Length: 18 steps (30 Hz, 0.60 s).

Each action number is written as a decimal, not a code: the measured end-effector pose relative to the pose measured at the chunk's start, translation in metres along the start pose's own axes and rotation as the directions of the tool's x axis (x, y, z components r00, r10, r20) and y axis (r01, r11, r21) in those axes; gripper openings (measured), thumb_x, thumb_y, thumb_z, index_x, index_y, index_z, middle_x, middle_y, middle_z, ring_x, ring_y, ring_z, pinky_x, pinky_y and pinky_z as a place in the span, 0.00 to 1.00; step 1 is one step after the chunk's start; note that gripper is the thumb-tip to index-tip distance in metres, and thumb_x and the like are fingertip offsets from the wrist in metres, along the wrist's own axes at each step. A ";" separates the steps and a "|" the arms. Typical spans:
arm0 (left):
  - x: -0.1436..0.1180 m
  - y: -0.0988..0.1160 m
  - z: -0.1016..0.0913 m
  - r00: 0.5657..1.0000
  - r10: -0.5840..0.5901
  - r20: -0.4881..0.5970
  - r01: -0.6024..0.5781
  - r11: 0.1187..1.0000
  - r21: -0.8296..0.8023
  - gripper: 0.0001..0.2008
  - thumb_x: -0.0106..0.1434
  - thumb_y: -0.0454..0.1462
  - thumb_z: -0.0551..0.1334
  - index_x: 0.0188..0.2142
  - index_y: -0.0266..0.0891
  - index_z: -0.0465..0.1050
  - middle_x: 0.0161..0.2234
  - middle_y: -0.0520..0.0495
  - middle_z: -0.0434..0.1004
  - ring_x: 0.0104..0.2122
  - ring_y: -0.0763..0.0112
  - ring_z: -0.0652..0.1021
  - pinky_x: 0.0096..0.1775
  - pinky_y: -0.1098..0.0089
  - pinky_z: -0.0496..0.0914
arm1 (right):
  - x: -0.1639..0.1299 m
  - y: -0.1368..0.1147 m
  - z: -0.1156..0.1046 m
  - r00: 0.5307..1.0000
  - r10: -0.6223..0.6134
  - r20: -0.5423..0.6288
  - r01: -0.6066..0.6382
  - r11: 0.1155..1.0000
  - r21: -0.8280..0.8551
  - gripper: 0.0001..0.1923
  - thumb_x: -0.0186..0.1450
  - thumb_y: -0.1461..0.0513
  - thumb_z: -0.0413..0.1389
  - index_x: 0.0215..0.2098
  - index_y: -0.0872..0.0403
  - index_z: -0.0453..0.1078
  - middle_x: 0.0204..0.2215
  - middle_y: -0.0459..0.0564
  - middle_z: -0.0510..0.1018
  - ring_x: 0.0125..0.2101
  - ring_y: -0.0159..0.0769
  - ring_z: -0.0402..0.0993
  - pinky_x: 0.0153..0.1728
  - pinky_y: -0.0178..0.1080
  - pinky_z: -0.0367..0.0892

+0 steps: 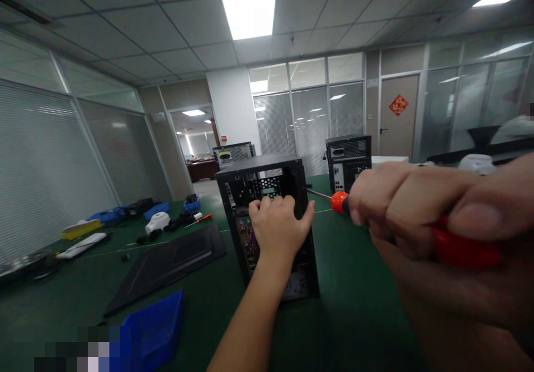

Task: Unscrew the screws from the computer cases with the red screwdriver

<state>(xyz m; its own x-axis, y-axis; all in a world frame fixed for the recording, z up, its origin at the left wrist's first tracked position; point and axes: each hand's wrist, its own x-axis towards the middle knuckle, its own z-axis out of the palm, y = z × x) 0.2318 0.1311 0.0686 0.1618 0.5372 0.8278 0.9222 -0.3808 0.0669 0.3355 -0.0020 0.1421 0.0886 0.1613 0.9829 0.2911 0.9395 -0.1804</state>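
Note:
A black computer case (261,165) stands upright on the green table with its near side uncovered, and a circuit board (247,241) shows inside at the left. My left hand (277,224) reaches into the upper part of the case. Its fingers are bent over something inside that the hand itself hides, and the thumb lies by the right frame edge. My right hand (442,216), close to the camera and blurred, is closed around a screwdriver (339,201) with a red and black handle. The thin shaft points left, its tip at the right side of the case.
A black side panel (167,266) lies left of the case, with a blue tray (156,327) in front of it. Another screwdriver (204,217), cables and a white device (157,223) lie farther left. Two more computer cases (348,163) (233,152) stand behind.

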 end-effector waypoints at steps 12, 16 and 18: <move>0.001 0.000 -0.006 0.996 -0.015 0.083 0.015 1.000 0.006 0.24 0.71 0.53 0.49 0.34 0.42 0.76 0.36 0.45 0.81 0.42 0.55 0.75 0.49 0.52 0.59 | -0.008 -0.005 0.013 0.966 -0.085 -0.245 0.125 0.981 0.149 0.12 0.62 0.48 0.62 0.36 0.42 0.68 0.22 0.43 0.61 0.21 0.36 0.66 0.18 0.43 0.67; 0.001 0.000 -0.004 0.998 -0.017 0.062 0.018 1.000 -0.001 0.26 0.70 0.55 0.49 0.33 0.42 0.77 0.35 0.45 0.81 0.41 0.56 0.75 0.48 0.53 0.59 | -0.007 -0.009 0.014 0.956 0.018 -0.294 0.017 0.993 0.115 0.11 0.64 0.49 0.59 0.42 0.39 0.66 0.22 0.42 0.55 0.19 0.37 0.63 0.16 0.44 0.64; 0.001 0.000 -0.005 0.998 -0.015 0.058 0.015 1.000 -0.005 0.28 0.70 0.57 0.48 0.34 0.42 0.76 0.35 0.45 0.81 0.41 0.56 0.75 0.48 0.53 0.59 | -0.008 -0.005 0.009 0.976 0.025 -0.217 -0.019 0.999 0.030 0.13 0.63 0.48 0.61 0.42 0.40 0.64 0.22 0.41 0.54 0.18 0.36 0.64 0.17 0.43 0.66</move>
<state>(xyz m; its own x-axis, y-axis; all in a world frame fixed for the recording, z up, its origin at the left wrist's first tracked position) 0.2303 0.1281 0.0724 0.1683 0.5854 0.7931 0.9228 -0.3764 0.0820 0.3245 -0.0051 0.1351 0.3007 0.1157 0.9467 0.2603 0.9450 -0.1982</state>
